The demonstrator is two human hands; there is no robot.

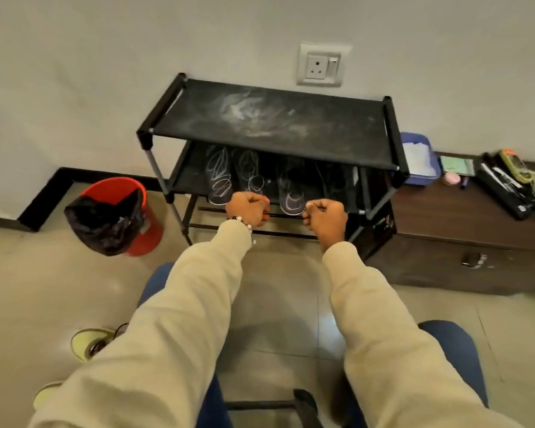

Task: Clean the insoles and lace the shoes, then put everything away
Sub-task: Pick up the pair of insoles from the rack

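Your knees: two blue knees [454,350] sit at the bottom of the view, with your cream sleeves [198,304] reaching out over them.
Shoe by your side: a pale yellow shoe [88,342] lies on the tile floor [28,288] at your lower left.
Your left hand: your left hand [247,210] is curled into a fist just in front of the middle shelf. A bead bracelet [243,222] is on that wrist. You cannot tell if it pinches anything.
Your right hand: your right hand [326,219] is curled up too, near the left one but apart from it. Something thin may be between its fingers, but it is too blurry to tell.
Shoe rack: the black rack [269,125] stands against the wall. Its top shelf has dusty white smears.
Insoles: dark insoles [218,174] with white scribbly lines lie side by side on the middle shelf, just past your hands.
Bin: a red bucket [118,211] with a black bag in it stands left of the rack.
Cabinet: a brown cabinet [464,242] is to the right, with a blue tub [419,159] and some small things on it.
Wall: a socket [320,64] is on the wall above the rack.
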